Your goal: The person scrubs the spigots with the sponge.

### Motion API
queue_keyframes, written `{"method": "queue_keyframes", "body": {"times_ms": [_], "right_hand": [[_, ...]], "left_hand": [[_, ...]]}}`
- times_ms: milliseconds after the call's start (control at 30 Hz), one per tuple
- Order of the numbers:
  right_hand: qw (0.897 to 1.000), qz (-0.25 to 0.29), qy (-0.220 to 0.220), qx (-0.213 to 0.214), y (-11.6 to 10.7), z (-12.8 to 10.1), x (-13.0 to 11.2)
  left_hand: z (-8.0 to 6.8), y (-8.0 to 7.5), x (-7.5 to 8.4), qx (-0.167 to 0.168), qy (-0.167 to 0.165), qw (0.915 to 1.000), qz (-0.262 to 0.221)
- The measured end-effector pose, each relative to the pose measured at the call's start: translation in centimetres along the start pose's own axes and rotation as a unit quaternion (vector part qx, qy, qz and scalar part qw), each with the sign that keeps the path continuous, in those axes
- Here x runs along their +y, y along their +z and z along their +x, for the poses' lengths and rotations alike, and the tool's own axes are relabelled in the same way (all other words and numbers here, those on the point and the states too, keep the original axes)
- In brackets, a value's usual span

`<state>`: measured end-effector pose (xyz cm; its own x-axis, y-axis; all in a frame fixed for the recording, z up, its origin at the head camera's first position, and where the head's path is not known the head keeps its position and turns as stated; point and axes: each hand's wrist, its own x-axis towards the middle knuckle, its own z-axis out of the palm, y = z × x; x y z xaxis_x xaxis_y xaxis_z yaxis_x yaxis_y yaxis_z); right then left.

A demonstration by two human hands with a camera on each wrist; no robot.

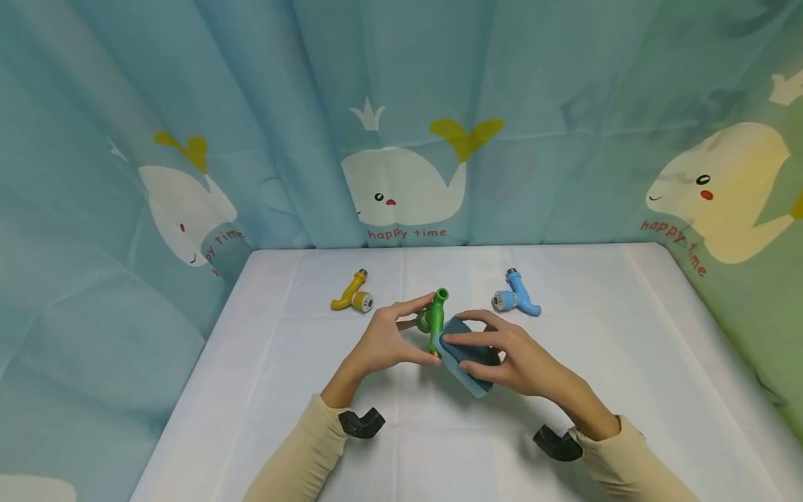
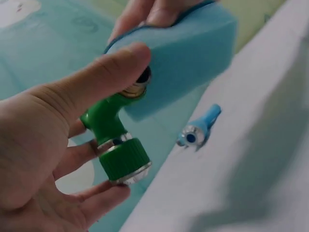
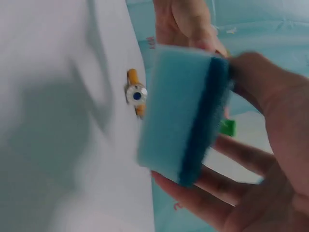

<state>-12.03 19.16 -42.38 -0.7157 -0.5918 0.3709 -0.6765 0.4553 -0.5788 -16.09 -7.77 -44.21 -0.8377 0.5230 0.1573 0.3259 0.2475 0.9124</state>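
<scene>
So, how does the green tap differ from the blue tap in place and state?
The green tap is held above the table, gripped by the left hand, while the blue tap lies untouched on the white table. The right hand presses a blue sponge against the green tap; nothing touches the blue tap. Both share the same bent plastic shape with a metal-ringed end.

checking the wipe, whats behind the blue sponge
Behind the blue sponge, held in the right hand, is the green tap, gripped by the left hand. The sponge covers part of its lower end.
</scene>
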Motion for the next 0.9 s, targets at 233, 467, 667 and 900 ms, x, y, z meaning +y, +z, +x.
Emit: {"method": "queue_keyframes", "body": {"times_ms": [233,467,667,900], "right_hand": [[0.998,0.018,-0.016,0.064,-0.4,0.4,-0.3],[0.995,-0.025,0.001,0.095,0.0,0.2,0.0],[0.988,0.0,-0.016,0.155,0.3,1.0,-0.4],[0.981,-0.04,-0.027,0.185,0.6,1.0,0.4]], "left_hand": [[0.3,-0.1,-0.5,-0.026,0.018,0.9912,-0.128],[0.2,-0.4,-0.1,-0.018,0.034,0.9743,-0.222],[0.4,-0.1,0.2,-0.01,0.04,0.9666,-0.253],[0.0,-0.1,0.6,0.016,0.009,0.9575,-0.288]]}}
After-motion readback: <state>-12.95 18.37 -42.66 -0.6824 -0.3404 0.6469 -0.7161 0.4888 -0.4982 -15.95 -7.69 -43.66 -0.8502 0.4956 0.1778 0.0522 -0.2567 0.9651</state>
